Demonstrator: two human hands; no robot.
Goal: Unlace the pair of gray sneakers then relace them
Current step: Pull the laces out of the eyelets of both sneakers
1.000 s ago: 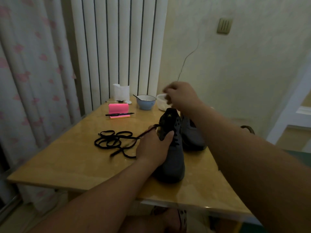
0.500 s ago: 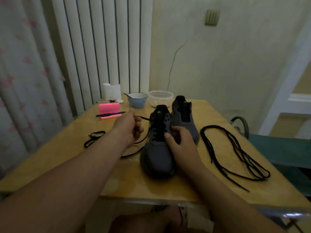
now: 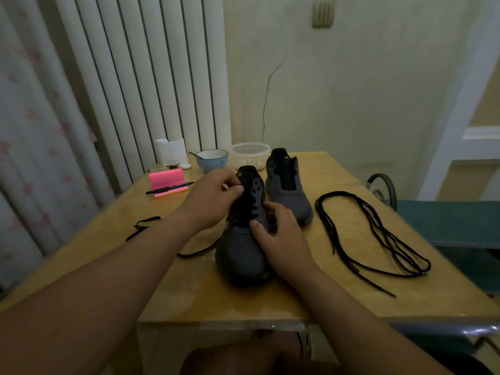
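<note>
The near gray sneaker (image 3: 243,247) stands on the table (image 3: 338,293) beside its already laceless mate (image 3: 288,193); the right hand (image 3: 282,236) grasps its side and the left hand (image 3: 213,203) pinches the black lace (image 3: 194,254) at the upper eyelets, so unlacing is judged in hand, next requiring the lace drawn from the following eyelet.

Sneakers (image 3: 244,239) matt gray knit cloth; table (image 3: 338,293) glossy wood; laces (image 3: 373,234) matt black cord; container (image 3: 250,155) clear plastic

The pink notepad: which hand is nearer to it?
Left. The left hand is just right of the pink notepad; the right hand is farther right, across the near sneaker.
</note>
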